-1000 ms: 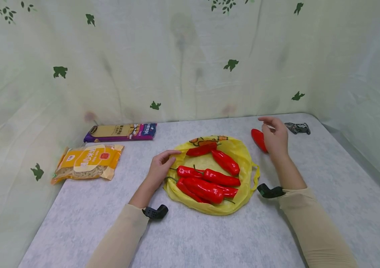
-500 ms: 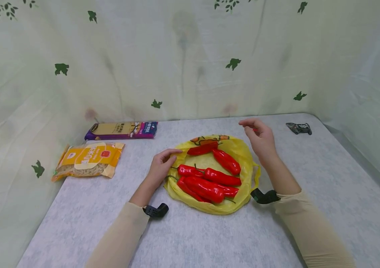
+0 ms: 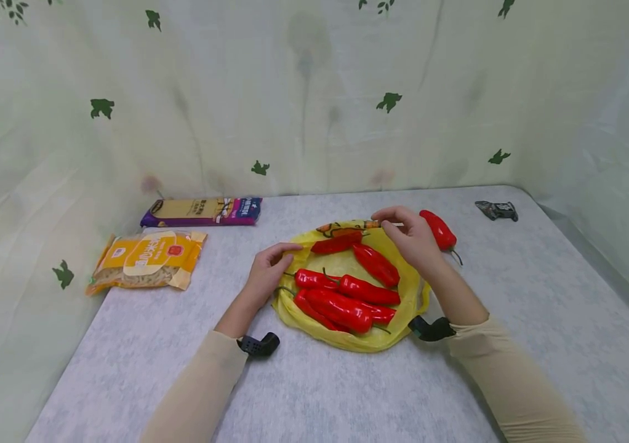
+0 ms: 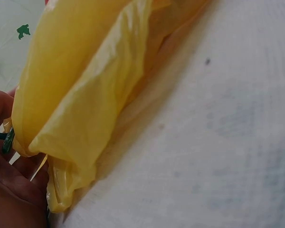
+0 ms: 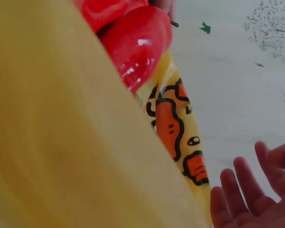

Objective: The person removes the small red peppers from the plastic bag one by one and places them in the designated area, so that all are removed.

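A yellow plastic bag (image 3: 348, 344) lies wide open on the table, several glossy red peppers (image 3: 342, 307) with green stems inside. At the bag's left rim is my left hand (image 3: 264, 271); its extended index finger reaches onto the rim, the thumb just below. In the left wrist view, yellow film partly hides the left hand (image 4: 19, 190), with a green stem near the fingers. My right hand (image 3: 411, 240) is by the back right rim, close to the orange carrot print (image 3: 348, 229). Its fingers look spread and empty in the right wrist view. One red pepper (image 3: 439, 231) lies outside, right of this hand.
An orange food packet (image 3: 148, 261) sits on the left side of the table, with a flat purple and gold packet (image 3: 204, 212) behind it. A small dark packet (image 3: 496, 210) rests at the back right. A pale leaf-printed curtain (image 3: 325, 104) hangs behind.
My right hand has moved left from beside the loose pepper to the bag's back right rim, uncovering that pepper and its stem. The left hand has stayed at the left rim.
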`<state>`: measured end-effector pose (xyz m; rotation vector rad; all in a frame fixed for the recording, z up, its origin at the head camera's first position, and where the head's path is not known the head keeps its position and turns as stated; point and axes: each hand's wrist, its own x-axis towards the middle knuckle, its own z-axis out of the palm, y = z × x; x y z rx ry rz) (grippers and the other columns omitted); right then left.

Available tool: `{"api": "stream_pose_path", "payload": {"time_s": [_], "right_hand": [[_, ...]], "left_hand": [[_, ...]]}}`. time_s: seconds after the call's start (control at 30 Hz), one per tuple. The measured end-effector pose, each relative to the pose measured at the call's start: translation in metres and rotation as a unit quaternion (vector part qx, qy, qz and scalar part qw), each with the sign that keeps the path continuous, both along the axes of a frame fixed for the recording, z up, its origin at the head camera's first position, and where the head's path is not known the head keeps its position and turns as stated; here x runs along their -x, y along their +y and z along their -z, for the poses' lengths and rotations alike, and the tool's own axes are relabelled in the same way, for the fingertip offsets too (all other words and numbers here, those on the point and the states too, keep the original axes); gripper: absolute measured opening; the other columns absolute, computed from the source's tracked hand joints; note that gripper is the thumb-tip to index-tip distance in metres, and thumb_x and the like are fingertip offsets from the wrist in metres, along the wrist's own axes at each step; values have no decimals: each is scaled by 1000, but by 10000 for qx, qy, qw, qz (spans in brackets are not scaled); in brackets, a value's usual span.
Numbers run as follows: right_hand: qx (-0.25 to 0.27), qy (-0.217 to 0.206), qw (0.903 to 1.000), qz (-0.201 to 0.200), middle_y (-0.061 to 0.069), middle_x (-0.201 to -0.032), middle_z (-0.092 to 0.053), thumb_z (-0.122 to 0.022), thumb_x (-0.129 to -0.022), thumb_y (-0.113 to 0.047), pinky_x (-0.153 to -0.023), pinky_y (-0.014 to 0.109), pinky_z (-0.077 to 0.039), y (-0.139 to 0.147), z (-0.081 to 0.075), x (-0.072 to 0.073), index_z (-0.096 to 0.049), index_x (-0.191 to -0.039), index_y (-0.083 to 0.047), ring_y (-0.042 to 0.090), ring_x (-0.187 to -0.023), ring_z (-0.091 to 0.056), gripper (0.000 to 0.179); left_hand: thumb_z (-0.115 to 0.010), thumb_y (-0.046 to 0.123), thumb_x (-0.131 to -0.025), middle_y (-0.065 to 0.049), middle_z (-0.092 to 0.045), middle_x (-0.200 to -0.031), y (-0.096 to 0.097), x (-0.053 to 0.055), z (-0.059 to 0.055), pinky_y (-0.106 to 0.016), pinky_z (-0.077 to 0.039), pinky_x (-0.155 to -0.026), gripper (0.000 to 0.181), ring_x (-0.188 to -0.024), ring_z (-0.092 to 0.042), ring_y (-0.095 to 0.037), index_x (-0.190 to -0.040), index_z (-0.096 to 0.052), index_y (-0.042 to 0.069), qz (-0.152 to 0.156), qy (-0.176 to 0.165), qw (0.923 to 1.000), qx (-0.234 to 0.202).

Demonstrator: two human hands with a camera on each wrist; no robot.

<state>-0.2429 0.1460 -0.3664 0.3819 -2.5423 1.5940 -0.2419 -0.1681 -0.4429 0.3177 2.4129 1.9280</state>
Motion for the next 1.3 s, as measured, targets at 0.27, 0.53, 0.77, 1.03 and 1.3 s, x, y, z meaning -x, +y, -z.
{"api": "stream_pose_path", "payload": {"time_s": [0.27,0.53,0.77,1.03,1.3], "right_hand": [[-516,-130,9973,-503,6,-129,-64,-58,-100,-19,-104,48,-50,-9,5,-2,-65,-123,-15,25,-120,-58,24],[-665,-166,9914,-1115,4,-127,-65,-60,-99,-15,-102,48,-52,-18,9,0,-66,-121,-16,24,-121,-57,24],[-1001,-147,9856,-1352,3,-126,-66,-60,-98,-14,-100,46,-52,-23,16,-2,-67,-121,-15,22,-121,-56,23],[-1253,-182,9792,-1585,4,-130,-64,-61,-98,-14,-103,46,-51,-28,20,-5,-65,-126,-12,23,-122,-54,29],[-1345,-308,9756,-1709,7,-130,-64,-59,-99,-17,-104,46,-50,-30,28,-2,-64,-127,-13,23,-116,-56,28]], "left_hand": [[-53,15,-103,-11,-62,-136,0,3,0,-44,-36,-118,28,-131,-51,-22,-126,-67,7,56,-57,10000,-58],[-53,16,-102,-11,-63,-135,-2,3,-1,-45,-37,-117,28,-130,-52,-22,-126,-67,8,44,42,10000,29],[-53,15,-102,-12,-63,-135,0,2,-2,-46,-37,-117,28,-131,-52,-23,-126,-67,7,38,3,10000,21],[-51,12,-103,-15,-60,-139,0,3,-2,-45,-34,-120,30,-135,-48,-26,-130,-64,4,74,-144,9999,-36],[-50,6,-103,-20,-59,-138,6,-13,-28,-46,-35,-119,30,-135,-49,-29,-129,-62,-2,116,-125,9998,85]]}}
